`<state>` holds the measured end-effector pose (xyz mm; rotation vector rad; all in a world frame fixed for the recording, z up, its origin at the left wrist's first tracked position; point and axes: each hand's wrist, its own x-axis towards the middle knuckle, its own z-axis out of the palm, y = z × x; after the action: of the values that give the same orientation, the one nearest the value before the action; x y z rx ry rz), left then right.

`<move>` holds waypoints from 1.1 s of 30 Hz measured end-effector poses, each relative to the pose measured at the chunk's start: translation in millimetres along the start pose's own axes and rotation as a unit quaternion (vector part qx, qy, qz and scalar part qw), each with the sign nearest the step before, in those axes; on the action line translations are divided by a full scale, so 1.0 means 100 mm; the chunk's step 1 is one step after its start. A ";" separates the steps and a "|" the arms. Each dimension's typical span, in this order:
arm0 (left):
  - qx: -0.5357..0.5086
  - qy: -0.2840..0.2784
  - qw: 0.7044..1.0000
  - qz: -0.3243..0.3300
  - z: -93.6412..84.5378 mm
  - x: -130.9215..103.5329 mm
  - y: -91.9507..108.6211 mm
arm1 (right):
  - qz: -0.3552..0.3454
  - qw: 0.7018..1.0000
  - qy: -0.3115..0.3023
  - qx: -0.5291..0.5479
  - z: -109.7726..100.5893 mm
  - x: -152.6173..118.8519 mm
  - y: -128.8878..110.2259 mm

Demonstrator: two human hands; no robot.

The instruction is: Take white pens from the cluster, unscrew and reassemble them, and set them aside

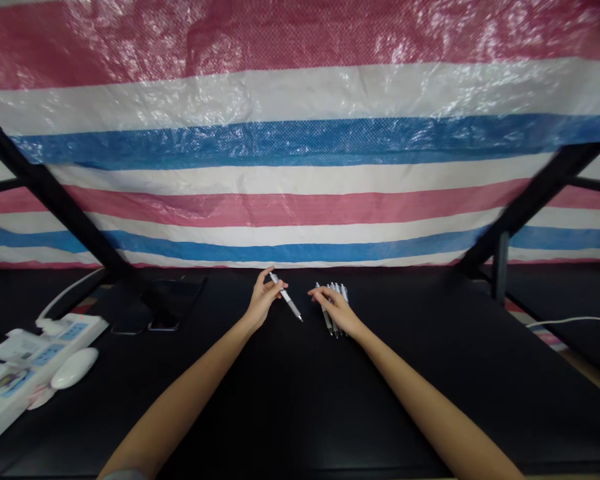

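A white and grey pen (292, 304) is pinched in my left hand (265, 298), its tip slanting down to the right above the black table. Several similar pens (335, 328) lie side by side a little to the right. Over that row rests my right hand (337, 309), fingers bent and pointing left, covering the middle of the pens. Whether its fingers grip one of them is hidden from view.
On the left of the black table (290, 413) stand a white power strip (70, 340) with plugs and a white computer mouse (75, 368). Dark phone-like slabs (164, 324) lie beyond. Black frame legs (75, 213) rise before a striped sheet (300, 207).
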<state>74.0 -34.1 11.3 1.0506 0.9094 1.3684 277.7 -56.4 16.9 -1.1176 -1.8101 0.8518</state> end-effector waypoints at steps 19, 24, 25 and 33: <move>-0.076 -0.042 0.995 -0.050 -0.18 0.15 0.05 | 0.110 0.910 0.090 0.388 -0.12 0.09 0.15; -0.062 -0.045 0.996 -0.049 -0.19 0.14 0.04 | 0.124 0.898 0.094 0.412 -0.14 0.10 0.17; -0.059 -0.045 0.996 -0.051 -0.18 0.14 0.04 | 0.126 0.897 0.094 0.413 -0.14 0.10 0.17; -0.066 -0.039 0.996 -0.051 -0.17 0.13 0.04 | 0.126 0.900 0.091 0.407 -0.17 0.12 0.22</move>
<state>57.0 -20.5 11.4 0.9381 0.7931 1.2763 297.4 -35.2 9.0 -0.8291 -0.9748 1.4272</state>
